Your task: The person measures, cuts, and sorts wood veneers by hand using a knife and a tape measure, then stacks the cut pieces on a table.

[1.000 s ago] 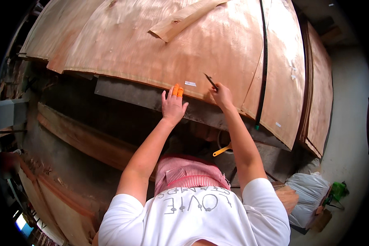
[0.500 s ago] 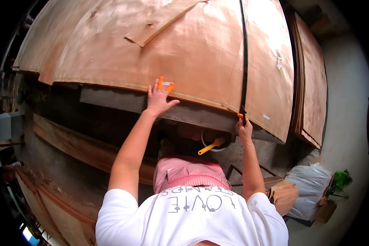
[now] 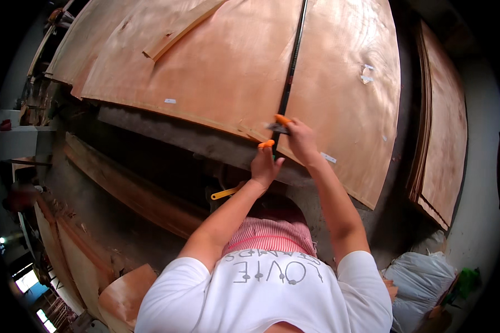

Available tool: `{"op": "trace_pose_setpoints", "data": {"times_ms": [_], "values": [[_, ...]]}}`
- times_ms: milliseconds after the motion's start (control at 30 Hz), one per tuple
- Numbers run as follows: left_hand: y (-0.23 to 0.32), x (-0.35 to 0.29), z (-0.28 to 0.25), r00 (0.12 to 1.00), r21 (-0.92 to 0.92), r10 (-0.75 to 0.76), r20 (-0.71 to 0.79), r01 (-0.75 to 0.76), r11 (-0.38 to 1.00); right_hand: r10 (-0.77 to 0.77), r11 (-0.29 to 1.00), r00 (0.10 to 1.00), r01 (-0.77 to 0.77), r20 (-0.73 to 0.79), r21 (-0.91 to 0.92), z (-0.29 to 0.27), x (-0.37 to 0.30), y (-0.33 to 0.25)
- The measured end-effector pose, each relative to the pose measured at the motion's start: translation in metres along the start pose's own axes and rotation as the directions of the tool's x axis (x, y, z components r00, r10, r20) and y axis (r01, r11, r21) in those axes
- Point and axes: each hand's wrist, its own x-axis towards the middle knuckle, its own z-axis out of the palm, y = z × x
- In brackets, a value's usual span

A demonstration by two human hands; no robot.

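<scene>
A broad sheet of light-brown wood veneer (image 3: 222, 83) lies before me, crossed from far to near by a long, narrow black strip (image 3: 290, 72). My left hand (image 3: 265, 165), orange covers on its fingertips, is closed around the strip's near end, at the sheet's front edge. Just beyond it, my right hand (image 3: 301, 140) is closed over the strip, also with orange finger covers. It grips a short grey blade-like tool (image 3: 278, 128), blurred, whose exact kind I cannot make out. A small white tape piece (image 3: 328, 157) sticks to the veneer beside my right wrist.
A loose veneer offcut (image 3: 180, 33) rests on the sheet. Beneath the front edge is a yellow-handled brush (image 3: 224, 194), partly hidden by my left forearm. Another veneer stack (image 3: 441, 122) stands at right, above a white plastic bag (image 3: 419, 280). A long board (image 3: 128, 186) lies low at left.
My left hand has left the sheet's edge, moved right and closed on the strip's near end. My right hand has moved farther up over the sheet. The view has shifted.
</scene>
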Motion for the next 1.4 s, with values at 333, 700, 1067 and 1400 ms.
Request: {"op": "trace_pose_setpoints", "data": {"times_ms": [333,700,1067,1400], "values": [[0.057,-0.085,0.039,0.990,-0.262,-0.128,0.051,0.137,0.955,-0.066,0.917,0.760,0.301,0.646,-0.261,0.086,0.051,0.000],[0.008,-0.129,0.050,0.996,-0.206,-0.086,0.040,0.092,0.974,-0.131,0.983,0.941,0.081,0.311,0.167,0.045,0.012,0.001],[0.058,-0.104,0.059,0.911,-0.164,0.048,0.410,0.022,0.986,0.475,0.670,0.869,-0.255,-0.138,0.697,-0.070,-0.151,0.170],[0.092,-0.107,0.095,0.606,-0.468,-0.257,0.753,0.767,0.439,0.740,0.564,0.672,-0.617,-0.005,0.549,-0.099,-0.278,0.244]]}}
